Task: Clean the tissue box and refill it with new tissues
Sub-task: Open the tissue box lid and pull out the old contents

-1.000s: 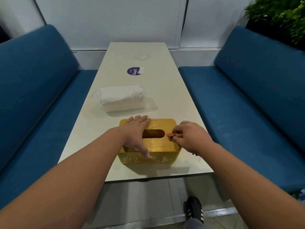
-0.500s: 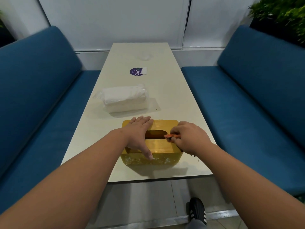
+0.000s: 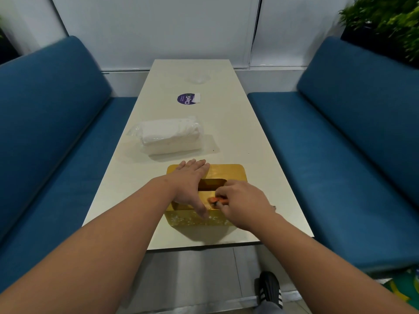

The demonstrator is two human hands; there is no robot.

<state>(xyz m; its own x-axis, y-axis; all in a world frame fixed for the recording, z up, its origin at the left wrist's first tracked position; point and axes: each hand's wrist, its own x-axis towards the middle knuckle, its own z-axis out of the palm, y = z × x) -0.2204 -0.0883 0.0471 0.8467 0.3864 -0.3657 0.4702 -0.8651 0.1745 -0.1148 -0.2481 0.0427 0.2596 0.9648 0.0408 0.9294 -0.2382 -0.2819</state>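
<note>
Here the left hand [image 3: 189, 185] lies flat, fingers straight, on the box [image 3: 229, 172]; right hand [image 3: 243, 203] pinches an orange tool [image 3: 215, 201] beside the left thumb.

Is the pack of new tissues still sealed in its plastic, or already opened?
Cannot tell. The tissue pack lies in clear plastic wrap on the table, untouched; no tear shows.

Tissue pack [image 3: 169, 137] blocks beyond box [image 3: 229, 172]; right tabletop [image 3: 260, 155] free

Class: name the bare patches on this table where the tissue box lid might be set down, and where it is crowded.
Bare: right strip of the table beside the tissue pack; far end beyond the purple sticker. Crowded: near edge, both hands on the gold tissue box.
</note>
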